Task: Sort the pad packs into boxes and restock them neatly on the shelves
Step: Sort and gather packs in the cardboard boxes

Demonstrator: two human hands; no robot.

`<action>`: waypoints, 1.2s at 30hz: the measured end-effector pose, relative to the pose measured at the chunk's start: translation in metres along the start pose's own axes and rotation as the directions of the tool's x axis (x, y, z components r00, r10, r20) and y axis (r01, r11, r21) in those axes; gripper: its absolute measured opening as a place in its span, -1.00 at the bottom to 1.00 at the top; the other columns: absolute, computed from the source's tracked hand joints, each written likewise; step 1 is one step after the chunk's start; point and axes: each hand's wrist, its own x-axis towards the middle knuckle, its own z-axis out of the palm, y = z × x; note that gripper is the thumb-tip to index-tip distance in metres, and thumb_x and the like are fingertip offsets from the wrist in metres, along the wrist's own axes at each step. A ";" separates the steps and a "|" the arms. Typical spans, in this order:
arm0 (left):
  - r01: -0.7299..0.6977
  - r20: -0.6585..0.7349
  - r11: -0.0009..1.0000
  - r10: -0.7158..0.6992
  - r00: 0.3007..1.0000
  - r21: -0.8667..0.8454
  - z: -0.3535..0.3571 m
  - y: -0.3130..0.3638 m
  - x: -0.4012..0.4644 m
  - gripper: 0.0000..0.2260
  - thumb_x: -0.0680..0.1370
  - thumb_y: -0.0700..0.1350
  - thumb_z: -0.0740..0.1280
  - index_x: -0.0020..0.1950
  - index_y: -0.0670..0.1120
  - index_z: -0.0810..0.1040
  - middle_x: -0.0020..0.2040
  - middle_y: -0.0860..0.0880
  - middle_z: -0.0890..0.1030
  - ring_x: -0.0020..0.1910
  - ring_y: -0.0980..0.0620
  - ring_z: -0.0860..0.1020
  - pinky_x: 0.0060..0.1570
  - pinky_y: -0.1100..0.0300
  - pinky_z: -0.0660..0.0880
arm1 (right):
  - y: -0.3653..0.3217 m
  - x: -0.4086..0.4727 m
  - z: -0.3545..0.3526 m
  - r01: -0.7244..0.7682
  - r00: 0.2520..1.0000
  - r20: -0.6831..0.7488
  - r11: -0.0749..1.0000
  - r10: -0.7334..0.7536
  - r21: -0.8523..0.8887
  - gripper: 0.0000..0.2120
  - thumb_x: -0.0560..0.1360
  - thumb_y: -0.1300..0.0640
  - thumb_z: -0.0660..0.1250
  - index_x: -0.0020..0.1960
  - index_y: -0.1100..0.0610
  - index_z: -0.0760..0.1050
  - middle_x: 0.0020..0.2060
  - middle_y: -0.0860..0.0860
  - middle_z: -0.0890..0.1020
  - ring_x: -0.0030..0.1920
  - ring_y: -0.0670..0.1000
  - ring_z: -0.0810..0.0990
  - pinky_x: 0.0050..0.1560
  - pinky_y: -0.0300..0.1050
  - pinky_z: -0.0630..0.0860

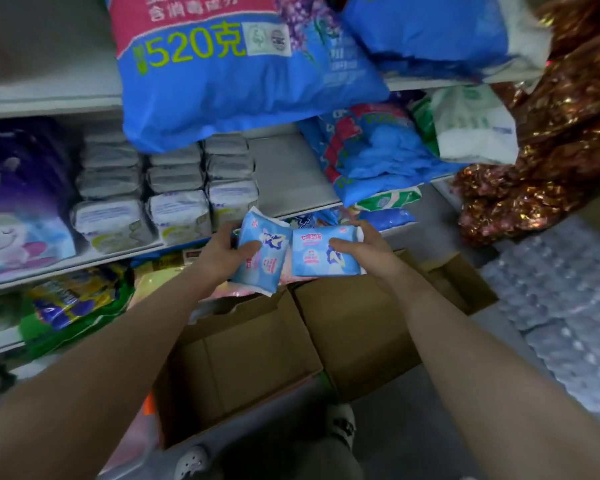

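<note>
Open cardboard box sits below; left hand and right hand each grasp a blue pad pack.

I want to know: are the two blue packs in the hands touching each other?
Touching. The head view shows the left pack and right pack meeting edge to edge, with no gap.

Two light-blue pad packs sit side by side (edges touching) above open cardboard boxes.
</note>
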 end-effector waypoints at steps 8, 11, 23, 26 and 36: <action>0.032 -0.218 0.999 -0.027 0.975 0.019 0.085 0.018 0.024 -0.59 0.53 -0.06 0.41 0.34 -0.06 0.42 0.19 -0.08 0.59 0.04 -0.06 0.59 0.05 -0.01 0.56 | -0.016 0.100 -0.058 0.286 0.957 0.134 0.907 -0.256 -0.311 -0.63 0.45 0.10 0.47 0.16 -0.01 0.38 0.06 0.05 0.58 -0.02 0.12 0.61 -0.05 0.05 0.56; 0.051 -0.294 0.997 -0.033 0.955 0.053 0.108 0.013 0.027 -0.45 0.36 0.09 0.38 0.33 -0.02 0.44 0.16 -0.07 0.61 0.06 -0.07 0.60 0.10 -0.10 0.56 | -0.025 0.129 -0.055 0.469 0.883 0.261 0.768 -0.391 -0.436 -0.58 0.47 0.14 0.42 0.27 0.03 0.37 0.08 0.03 0.56 0.03 0.14 0.57 0.02 0.02 0.52; -0.028 -0.415 0.884 0.247 0.876 0.467 0.112 0.032 0.124 -0.45 0.50 0.15 0.20 0.44 -0.06 0.37 0.21 -0.15 0.60 0.15 -0.18 0.56 0.00 0.09 0.45 | -0.075 0.259 0.030 0.593 0.770 0.269 0.492 -0.579 -0.637 -0.57 0.56 0.21 0.29 0.39 0.22 0.31 0.33 0.23 0.43 0.31 0.23 0.45 0.21 -0.03 0.35; -0.014 -0.464 0.870 0.277 0.841 0.493 0.111 0.033 0.156 -0.49 0.54 0.16 0.19 0.42 -0.05 0.38 0.24 -0.15 0.58 0.20 -0.18 0.53 0.02 0.12 0.38 | -0.094 0.293 0.052 0.555 0.788 0.231 0.498 -0.570 -0.666 -0.55 0.56 0.25 0.29 0.40 0.28 0.27 0.37 0.24 0.40 0.38 0.20 0.40 0.26 -0.08 0.31; -0.042 -0.466 0.874 0.298 0.833 0.484 0.114 0.023 0.223 -0.59 0.64 0.05 0.18 0.46 -0.06 0.34 0.28 -0.18 0.56 0.25 -0.19 0.51 0.16 0.03 0.44 | -0.125 0.364 0.100 0.494 0.814 0.211 0.453 -0.541 -0.742 -0.61 0.60 0.23 0.17 0.43 0.16 0.33 0.38 0.28 0.35 0.38 0.24 0.36 0.33 -0.01 0.31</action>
